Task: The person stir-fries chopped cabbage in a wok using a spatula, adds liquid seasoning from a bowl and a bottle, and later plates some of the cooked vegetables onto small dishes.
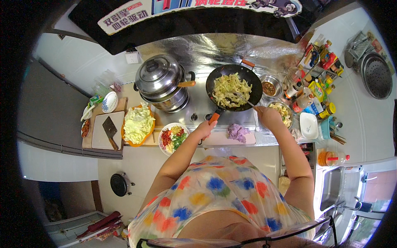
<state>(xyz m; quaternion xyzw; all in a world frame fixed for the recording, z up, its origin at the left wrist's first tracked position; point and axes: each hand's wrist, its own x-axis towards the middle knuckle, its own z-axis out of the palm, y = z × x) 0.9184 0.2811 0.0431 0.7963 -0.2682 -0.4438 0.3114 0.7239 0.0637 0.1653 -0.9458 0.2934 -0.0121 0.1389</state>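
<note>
A dark wok sits on the right side of the steel gas stove. Chopped pale green cabbage is heaped inside it. My left hand grips the wok's orange handle. A spatula is in my right hand; its metal end reaches into the cabbage, which partly hides it. Below the wok, a crumpled purple cloth lies on the counter edge. Near my left forearm stands a white plate of cut red, green and yellow seasonings.
A lidded steel steamer pot occupies the stove's left. Farther left are an orange basket of raw cabbage and a cleaver on a white cutting board. Steel bowls, sauce bottles and a white dish crowd the right.
</note>
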